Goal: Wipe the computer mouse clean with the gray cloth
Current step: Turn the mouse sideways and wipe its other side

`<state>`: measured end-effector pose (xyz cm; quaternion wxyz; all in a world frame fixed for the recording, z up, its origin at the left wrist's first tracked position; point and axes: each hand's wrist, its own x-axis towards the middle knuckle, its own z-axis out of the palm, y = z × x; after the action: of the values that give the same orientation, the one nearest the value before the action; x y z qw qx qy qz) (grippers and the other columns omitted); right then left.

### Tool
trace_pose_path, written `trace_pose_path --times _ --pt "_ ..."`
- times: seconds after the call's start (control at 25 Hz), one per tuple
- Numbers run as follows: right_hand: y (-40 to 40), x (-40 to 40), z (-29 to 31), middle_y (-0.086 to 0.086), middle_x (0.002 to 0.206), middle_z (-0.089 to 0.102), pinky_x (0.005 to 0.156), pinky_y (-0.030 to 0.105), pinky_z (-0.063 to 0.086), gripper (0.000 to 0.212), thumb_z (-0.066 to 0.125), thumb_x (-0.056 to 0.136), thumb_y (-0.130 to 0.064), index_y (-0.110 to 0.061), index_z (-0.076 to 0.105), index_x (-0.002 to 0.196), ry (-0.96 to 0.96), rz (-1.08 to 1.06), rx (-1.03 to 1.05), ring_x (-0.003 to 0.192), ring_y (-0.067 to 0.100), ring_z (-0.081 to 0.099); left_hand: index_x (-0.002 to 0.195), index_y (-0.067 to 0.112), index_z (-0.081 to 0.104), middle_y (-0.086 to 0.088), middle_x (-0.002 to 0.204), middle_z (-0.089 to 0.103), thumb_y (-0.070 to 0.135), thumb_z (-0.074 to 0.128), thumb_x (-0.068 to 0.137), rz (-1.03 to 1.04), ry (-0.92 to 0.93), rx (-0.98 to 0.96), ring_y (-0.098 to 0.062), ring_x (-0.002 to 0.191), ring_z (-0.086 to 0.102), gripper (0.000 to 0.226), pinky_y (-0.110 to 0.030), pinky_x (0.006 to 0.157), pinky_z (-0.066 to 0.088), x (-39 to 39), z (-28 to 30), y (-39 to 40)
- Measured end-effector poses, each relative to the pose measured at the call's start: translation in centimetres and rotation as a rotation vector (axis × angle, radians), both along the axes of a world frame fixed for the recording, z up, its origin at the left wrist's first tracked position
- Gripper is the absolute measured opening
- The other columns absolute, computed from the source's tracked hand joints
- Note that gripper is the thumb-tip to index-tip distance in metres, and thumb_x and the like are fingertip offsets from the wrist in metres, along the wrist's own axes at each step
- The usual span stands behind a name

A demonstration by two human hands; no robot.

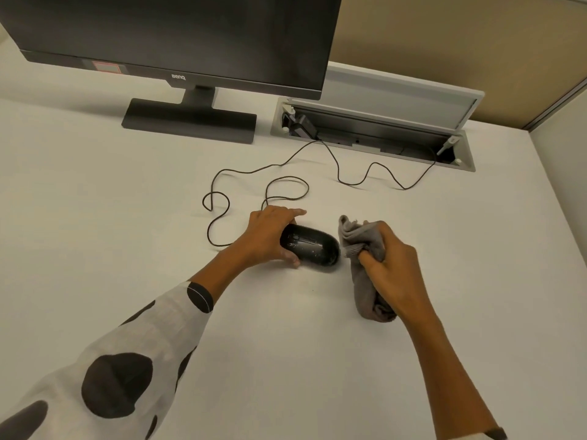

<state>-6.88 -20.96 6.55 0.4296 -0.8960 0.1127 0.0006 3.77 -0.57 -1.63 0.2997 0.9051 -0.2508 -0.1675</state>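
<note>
Mouse (309, 248) tilted on desk (127, 217), pinched in your left hand (270, 238) | right hand (392, 271) fisted around gray cloth (365, 246) just beside it | risk: hard strokes may twist mouse loose, snag looped cable (286, 181).

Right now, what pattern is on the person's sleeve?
White with big black spots, like a cow, on the left sleeve, seen from the head view.
</note>
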Motion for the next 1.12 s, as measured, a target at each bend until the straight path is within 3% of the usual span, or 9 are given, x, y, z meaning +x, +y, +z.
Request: trace_pose_path --times 0.12,0.28,0.52,0.64,0.76,0.84,1.0,1.12 --pt "2.1 0.3 -0.8 -0.001 0.089 0.063 0.063 0.019 0.045 0.042 0.057 0.081 -0.01 -0.026 0.05 0.119 0.104 0.0 -0.055 0.076 0.017 0.059 0.135 0.027 0.037 0.002 0.12 0.054 0.048 0.083 0.053 0.113 -0.037 -0.064 -0.018 0.119 0.042 0.096 -0.036 0.101 0.019 -1.5 -0.6 -0.7" --pt "4.5 -0.6 -1.6 0.005 0.09 0.068 0.074 0.029 0.049 0.031 0.059 0.081 -0.013 -0.02 0.058 0.111 0.133 0.051 -0.182 0.077 0.02 0.059 0.134 0.026 0.037 0.003 0.117 0.055 0.043 0.081 0.058 0.236 -0.059 -0.125 -0.017 0.117 0.044 0.09 -0.036 0.101 0.019 -2.6 -1.3 -1.0" --pt "4.9 -2.6 -1.9 -0.001 0.094 0.069 0.077 0.02 0.047 0.032 0.064 0.081 -0.012 -0.024 0.061 0.11 0.189 0.138 -0.122 0.079 0.012 0.059 0.136 0.026 0.034 0.003 0.119 0.054 0.041 0.079 0.063 0.252 -0.071 -0.1 -0.016 0.117 0.045 0.086 -0.036 0.102 0.017 -3.2 -1.5 -1.2" --pt "3.9 -2.8 -1.5 -0.001 0.083 0.07 0.062 0.006 0.042 0.024 0.062 0.079 -0.01 -0.025 0.066 0.097 0.182 0.121 -0.037 0.07 0.006 0.059 0.14 0.025 0.029 0.002 0.121 0.052 0.039 0.079 0.065 0.232 -0.046 -0.113 -0.015 0.12 0.043 0.091 -0.035 0.104 0.014 -3.5 -1.4 -0.9" --pt "1.9 -2.0 -0.6 -0.004 0.075 0.068 0.055 0.004 0.043 0.016 0.064 0.077 -0.013 -0.027 0.066 0.085 0.126 -0.043 0.009 0.068 0.004 0.059 0.143 0.024 0.022 0.004 0.128 0.051 0.032 0.081 0.064 0.209 0.04 -0.196 -0.014 0.123 0.04 0.099 -0.031 0.108 0.01 -3.7 -1.3 0.2" --pt "0.7 -1.2 0.0 -0.008 0.075 0.065 0.056 0.007 0.042 0.012 0.063 0.08 -0.015 -0.027 0.064 0.084 0.098 -0.123 0.022 0.07 0.007 0.059 0.145 0.023 0.023 0.005 0.131 0.052 0.024 0.081 0.066 0.222 0.08 -0.255 -0.016 0.126 0.041 0.098 -0.036 0.115 0.015 -3.8 -1.4 0.8" --pt "0.8 0.6 0.2 -0.008 0.075 0.063 0.061 0.014 0.043 0.016 0.059 0.081 -0.011 -0.026 0.061 0.088 0.048 -0.142 -0.052 0.074 0.014 0.06 0.142 0.022 0.03 0.005 0.126 0.056 0.02 0.083 0.063 0.286 0.124 -0.341 -0.018 0.124 0.043 0.096 -0.043 0.113 0.022 -4.1 -1.3 0.9" --pt "3.4 1.2 -1.1 0.011 0.109 0.065 0.084 0.037 0.048 0.032 0.055 0.081 -0.009 -0.016 0.058 0.112 0.125 -0.03 -0.199 0.103 0.033 0.059 0.138 0.021 0.035 0.005 0.123 0.059 0.022 0.086 0.058 0.324 0.113 -0.376 -0.018 0.124 0.044 0.095 -0.044 0.112 0.024 -4.6 -1.4 0.9"
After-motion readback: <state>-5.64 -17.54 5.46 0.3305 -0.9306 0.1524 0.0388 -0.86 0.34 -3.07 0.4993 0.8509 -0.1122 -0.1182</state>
